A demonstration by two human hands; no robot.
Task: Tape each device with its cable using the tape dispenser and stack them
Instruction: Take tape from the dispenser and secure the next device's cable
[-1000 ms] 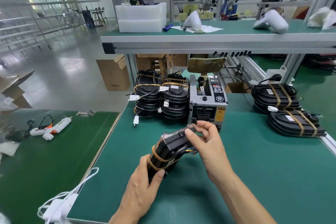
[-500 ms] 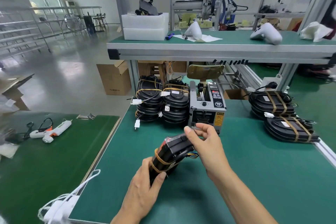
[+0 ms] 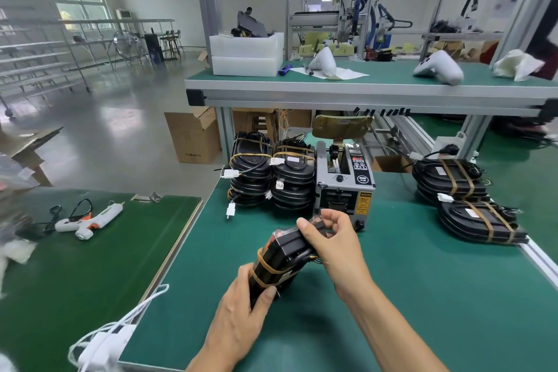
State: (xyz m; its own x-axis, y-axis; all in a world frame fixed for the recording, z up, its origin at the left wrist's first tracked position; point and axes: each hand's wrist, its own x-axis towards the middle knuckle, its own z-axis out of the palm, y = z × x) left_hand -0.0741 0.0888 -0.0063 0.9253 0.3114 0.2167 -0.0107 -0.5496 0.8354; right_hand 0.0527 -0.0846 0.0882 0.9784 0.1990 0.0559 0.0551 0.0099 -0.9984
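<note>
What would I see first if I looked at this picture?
First, two hands in the middle: the left hand and right hand hold a black device with tan tape on it. Just behind stands the grey tape dispenser, with stacks of taped devices at its left.

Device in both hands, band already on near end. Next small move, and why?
Probably press the tape down over the far end. The right hand pinches that end of the black device in front of the tape dispenser; the left hand grips the near end, where yellow bands already wrap it.
</note>
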